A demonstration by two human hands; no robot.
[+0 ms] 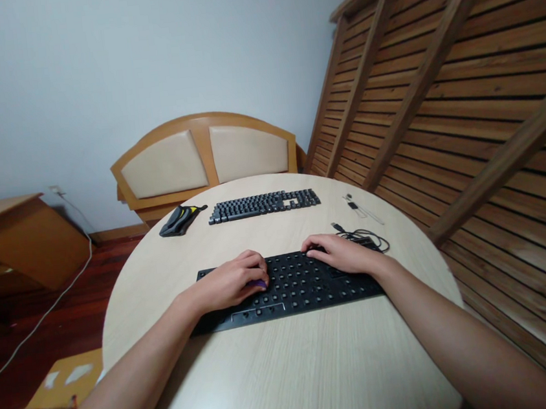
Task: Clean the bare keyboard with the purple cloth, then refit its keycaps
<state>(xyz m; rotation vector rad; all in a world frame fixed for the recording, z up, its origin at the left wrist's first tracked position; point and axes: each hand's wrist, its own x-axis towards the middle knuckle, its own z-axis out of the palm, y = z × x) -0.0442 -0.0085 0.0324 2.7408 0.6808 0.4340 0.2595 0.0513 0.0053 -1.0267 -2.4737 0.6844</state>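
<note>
A black keyboard base [311, 285] with its keycaps off lies in front of me, rows of switches bare. My left hand [241, 276] is over its left part, fingers closed around a small purple thing that is mostly hidden. My right hand [337, 253] rests across the far right part of the base, its bent fingers gripping the far edge. A coiled black USB cable [379, 240] lies just beyond that hand. Farther back, loose dark keycaps [248, 207] are set out in keyboard order, with a gap toward the right.
All this stands on a round pale table [290, 372]. A black and yellow folded item [180, 221] sits at the back left. Small wire-like tools [364, 211] lie at the right. A wooden slatted frame [440, 122] leans close along the right side.
</note>
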